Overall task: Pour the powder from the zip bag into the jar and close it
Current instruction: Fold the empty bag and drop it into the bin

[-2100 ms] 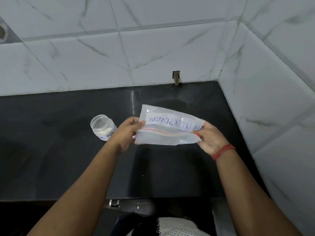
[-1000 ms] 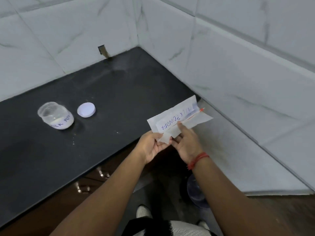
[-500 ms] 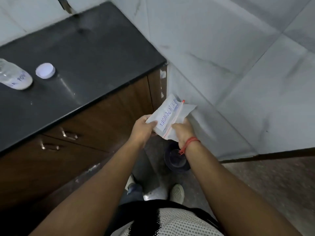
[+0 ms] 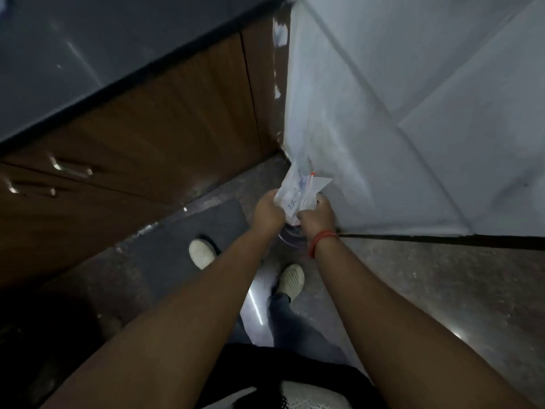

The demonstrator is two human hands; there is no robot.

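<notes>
**Bag carried down toward the floor**

Both hands grip the crumpled zip bag (image 4: 298, 191): left hand (image 4: 267, 212) and right hand (image 4: 317, 215) curl around it, now low over what may be a dark bin (image 4: 290, 236). The jar and lid have left view; only the counter (image 4: 88, 54) edge remains.

This is a home kitchen, seen from above in a corner. A dark stone countertop (image 4: 88, 48) runs across the 10 to 11 o'clock area, with brown wooden cabinet fronts (image 4: 165, 137) below it carrying metal handles (image 4: 69, 168) at 9 o'clock. Pale marbled wall tiles (image 4: 413, 113) fill 1 to 3 o'clock, meeting a speckled stone floor (image 4: 442, 290) at 4 o'clock. A dark floor mat (image 4: 165, 255) lies near the centre.
</notes>
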